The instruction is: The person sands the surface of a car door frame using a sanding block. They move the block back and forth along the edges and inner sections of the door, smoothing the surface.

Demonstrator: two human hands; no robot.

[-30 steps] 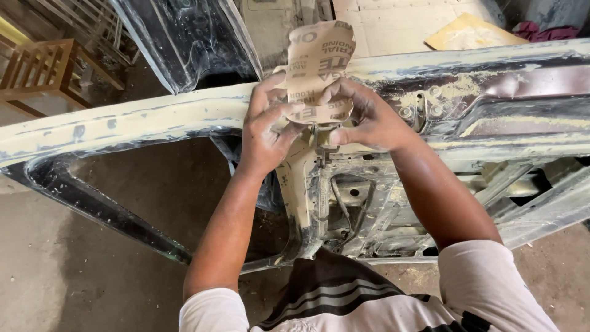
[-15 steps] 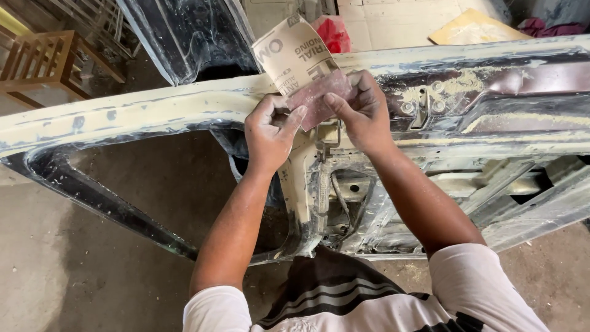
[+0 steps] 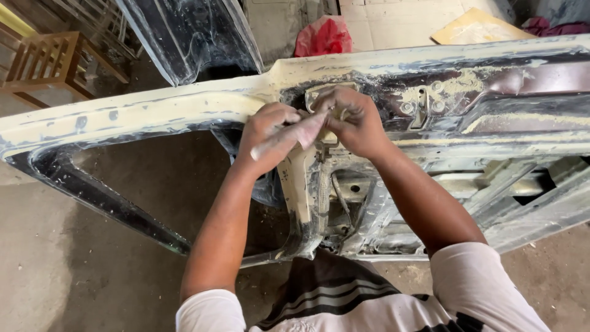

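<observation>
The left hand (image 3: 265,136) was closed around a folded piece of sandpaper (image 3: 294,136), with the fingers curled over its lower end. The right hand (image 3: 350,120) pinched the upper end of the same piece between thumb and fingers, so both hands held it together and touched each other. The sandpaper lay a little above the centre of the view, pressed on the inner side of a car door (image 3: 147,120), at the place where the window frame met the lower part of the door.

The door lay flat in front of the person. Its frame was covered with pale filler, and dark paint showed through in patches. At 3 o'clock from the hands, just beside the right hand, a small metal bracket (image 3: 421,106) was fixed on the door. At 9 o'clock the window opening (image 3: 166,184) showed the concrete floor (image 3: 55,270) under it.

At 12 o'clock, well apart from the hands, a red bag (image 3: 324,35) lay on the ground. At 10 o'clock stood a wooden stool (image 3: 52,67), and near 11 o'clock another dark glossy panel (image 3: 190,34) leaned behind the door.
</observation>
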